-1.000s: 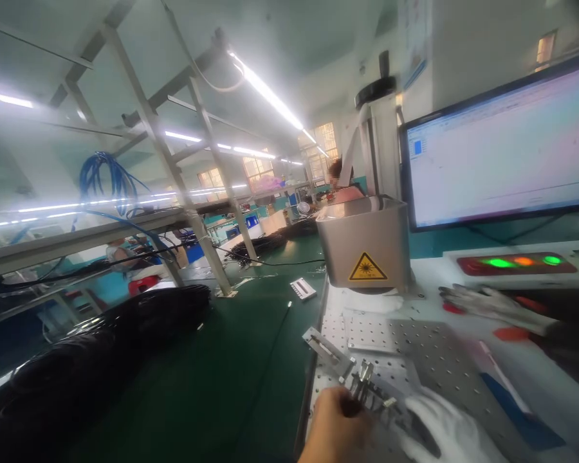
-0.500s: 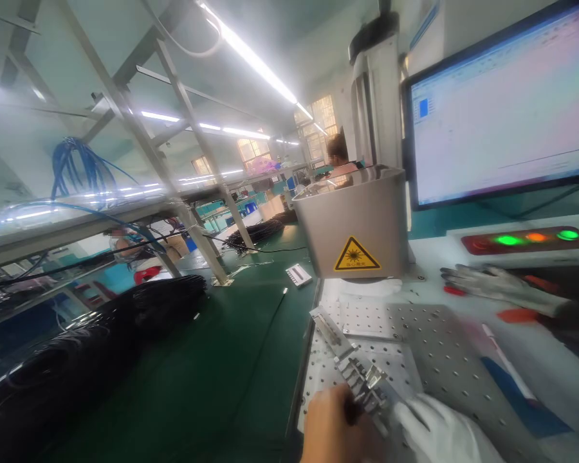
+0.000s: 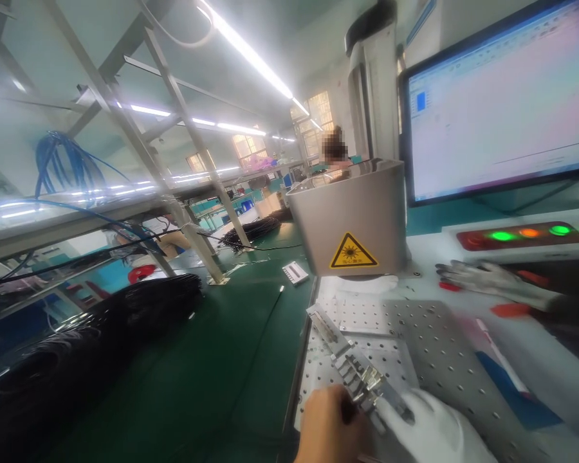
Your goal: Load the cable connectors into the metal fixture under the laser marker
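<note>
A slotted metal fixture (image 3: 350, 363) lies slantwise on a perforated metal plate (image 3: 427, 341). My left hand (image 3: 325, 421), bare, is curled closed at the fixture's near left side; whatever its fingers hold is hidden. My right hand (image 3: 429, 424) wears a white glove and grips the fixture's near right end, its fingertips on the metal. Just behind the fixture stands a steel housing (image 3: 357, 218) with a yellow laser warning sign.
A grey-white glove (image 3: 492, 280) lies at right below lit indicators (image 3: 528, 233); I cannot tell whether a hand fills it. A pen (image 3: 502, 360), monitor (image 3: 502, 109), black cable coils (image 3: 101, 334), a thin cable (image 3: 267, 321) and a small white piece (image 3: 295, 273) surround the workspace.
My right hand has moved left onto the fixture's near end, its fingertips now pressed on the metal. My left hand stays curled beside the fixture. The view has shifted slightly.
</note>
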{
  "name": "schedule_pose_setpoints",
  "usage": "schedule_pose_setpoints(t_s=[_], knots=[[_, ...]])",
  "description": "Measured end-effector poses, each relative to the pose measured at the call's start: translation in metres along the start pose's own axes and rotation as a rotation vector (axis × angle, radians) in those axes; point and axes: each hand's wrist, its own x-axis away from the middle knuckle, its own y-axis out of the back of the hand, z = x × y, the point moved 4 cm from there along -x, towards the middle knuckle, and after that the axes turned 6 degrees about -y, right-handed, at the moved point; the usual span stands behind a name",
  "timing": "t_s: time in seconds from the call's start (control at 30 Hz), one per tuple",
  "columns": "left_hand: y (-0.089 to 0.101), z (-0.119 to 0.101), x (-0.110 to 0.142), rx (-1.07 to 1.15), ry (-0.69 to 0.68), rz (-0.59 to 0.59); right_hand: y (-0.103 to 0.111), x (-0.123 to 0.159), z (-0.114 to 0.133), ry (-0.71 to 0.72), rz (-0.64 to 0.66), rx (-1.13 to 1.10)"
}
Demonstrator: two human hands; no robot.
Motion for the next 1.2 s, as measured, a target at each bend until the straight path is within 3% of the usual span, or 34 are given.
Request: schedule_pose_setpoints(t_s=[0.1, 0.3, 0.47, 0.6, 0.8, 0.87, 1.07, 1.2], knots=[[-0.001, 0.004, -0.003, 0.026, -0.015, 0.011, -0.007, -0.003, 0.001, -0.081, 0.031, -0.060], [-0.001, 0.010, -0.007, 0.040, -0.039, 0.047, -0.007, -0.002, 0.017, -0.023, -0.100, 0.232], [0.000, 0.010, -0.008, 0.038, -0.054, 0.085, -0.006, -0.006, 0.010, -0.080, -0.136, 0.003], [-0.004, 0.011, -0.012, 0.057, -0.037, 0.132, -0.006, -0.004, 0.008, -0.079, -0.151, -0.012], [-0.007, 0.007, -0.010, 0.017, 0.020, -0.008, -0.027, 0.000, 0.006, -0.192, -0.028, -0.016], [-0.007, 0.005, -0.008, 0.033, 0.009, -0.022, -0.026, -0.002, 0.006, -0.225, 0.011, -0.009], [0.006, 0.006, -0.007, 0.171, -0.113, 0.087, 0.012, -0.009, 0.015, -0.232, 0.040, -0.132], [0.025, 0.013, -0.010, 0.229, -0.173, 0.011, -0.005, -0.006, 0.014, -0.282, -0.044, -0.047]])
